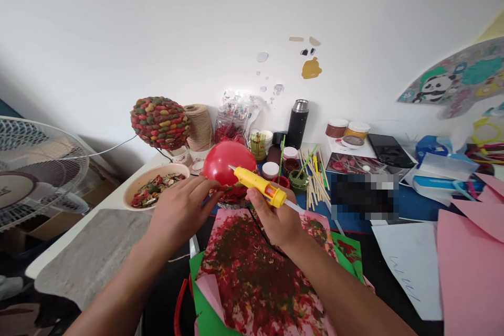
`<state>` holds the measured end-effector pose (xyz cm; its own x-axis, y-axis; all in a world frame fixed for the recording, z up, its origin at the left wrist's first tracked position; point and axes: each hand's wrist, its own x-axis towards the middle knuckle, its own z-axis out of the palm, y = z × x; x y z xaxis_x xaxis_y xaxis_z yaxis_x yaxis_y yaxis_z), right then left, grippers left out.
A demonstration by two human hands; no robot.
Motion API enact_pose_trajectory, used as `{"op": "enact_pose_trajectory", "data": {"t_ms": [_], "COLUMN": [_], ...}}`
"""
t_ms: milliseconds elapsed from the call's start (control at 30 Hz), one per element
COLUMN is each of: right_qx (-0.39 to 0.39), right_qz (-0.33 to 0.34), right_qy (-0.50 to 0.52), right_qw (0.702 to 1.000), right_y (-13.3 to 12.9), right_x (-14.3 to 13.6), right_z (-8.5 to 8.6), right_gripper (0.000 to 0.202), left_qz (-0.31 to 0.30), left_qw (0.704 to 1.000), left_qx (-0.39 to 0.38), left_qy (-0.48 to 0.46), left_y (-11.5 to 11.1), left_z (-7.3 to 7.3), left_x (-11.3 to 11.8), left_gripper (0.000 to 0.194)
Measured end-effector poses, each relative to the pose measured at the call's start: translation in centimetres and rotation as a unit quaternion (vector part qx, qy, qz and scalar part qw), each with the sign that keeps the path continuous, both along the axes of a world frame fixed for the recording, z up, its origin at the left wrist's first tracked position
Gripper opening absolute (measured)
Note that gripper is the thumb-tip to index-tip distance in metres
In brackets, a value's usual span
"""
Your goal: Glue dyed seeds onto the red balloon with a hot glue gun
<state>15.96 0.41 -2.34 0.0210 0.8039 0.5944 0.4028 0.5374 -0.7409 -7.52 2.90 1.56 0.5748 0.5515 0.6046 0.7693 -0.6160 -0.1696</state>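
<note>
A red balloon (228, 161) stands in front of me, its lower part ringed by small painted pieces (236, 192) in red and green. My right hand (279, 218) is wrapped round a yellow glue gun (258, 185). The glue gun's nozzle points up and left, in front of the balloon; a clear glue stick (294, 207) sticks out of its back end. At the balloon's lower left, my left hand (183, 202) has its fingers pressed together at the painted pieces. What lies between those fingertips is too small to make out. Paint-smeared pink paper (260, 273) lies below both hands.
A bowl (132, 197) of painted shell-like pieces stands left, by a ball (160, 123) covered in similar pieces. Behind are a twine spool (199, 127), a black flask (298, 125), paint jars (298, 182) and wooden sticks (314, 181). A fan (39, 168) stands far left.
</note>
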Motion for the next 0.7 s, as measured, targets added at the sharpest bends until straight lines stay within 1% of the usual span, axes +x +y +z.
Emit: {"op": "enact_pose_trajectory", "data": {"t_ms": [167,333,533,700], "right_qx": [0.010,0.018,0.063,0.068], "right_qz": [0.005,0.010,0.009,0.010], "right_qy": [-0.007,-0.007,-0.031,-0.034], "right_qw": [1.000,1.000,0.997,0.997], "right_y": [0.0,0.0,-0.1,0.0], "right_x": [-0.1,-0.1,-0.2,-0.4], "right_z": [-0.1,-0.1,0.5,0.5], "right_gripper": [0.049,0.048,0.042,0.043], "left_qz": [0.006,0.010,0.025,0.026], "left_qw": [0.999,0.999,0.997,0.998], "left_qx": [0.027,0.026,0.021,0.015], "left_qy": [0.034,0.045,0.063,0.060], "left_y": [0.4,0.6,0.8,0.9], "left_z": [0.3,0.2,0.2,0.2], "left_x": [0.1,0.5,0.9,1.1], "left_gripper": [0.025,0.026,0.031,0.031]}}
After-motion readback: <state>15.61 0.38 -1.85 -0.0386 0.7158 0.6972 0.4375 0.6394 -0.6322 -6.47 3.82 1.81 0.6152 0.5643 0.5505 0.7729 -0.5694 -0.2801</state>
